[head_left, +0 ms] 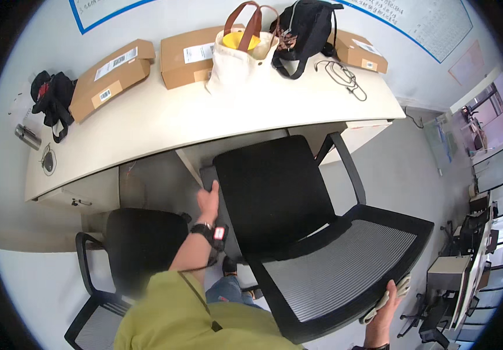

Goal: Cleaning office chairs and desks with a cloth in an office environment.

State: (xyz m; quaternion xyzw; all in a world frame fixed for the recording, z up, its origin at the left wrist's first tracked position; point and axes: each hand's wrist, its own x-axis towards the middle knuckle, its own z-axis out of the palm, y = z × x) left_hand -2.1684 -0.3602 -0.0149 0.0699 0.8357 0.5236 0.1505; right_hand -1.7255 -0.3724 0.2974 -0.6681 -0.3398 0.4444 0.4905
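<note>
One black office chair (272,198) stands before the long white bench (164,119), its seat toward the bench and its mesh backrest (345,265) toward the person. The left hand (208,202) is closed around the armrest (209,175) on the left side. The right hand (384,312) is clasped on a pale cloth (403,286) at the top edge of the backrest; whether its fingers grip the chair also, I cannot tell. Left of this chair stands a second chair (146,248). The bench carries cardboard boxes (111,76) and a white tote bag (240,70).
</note>
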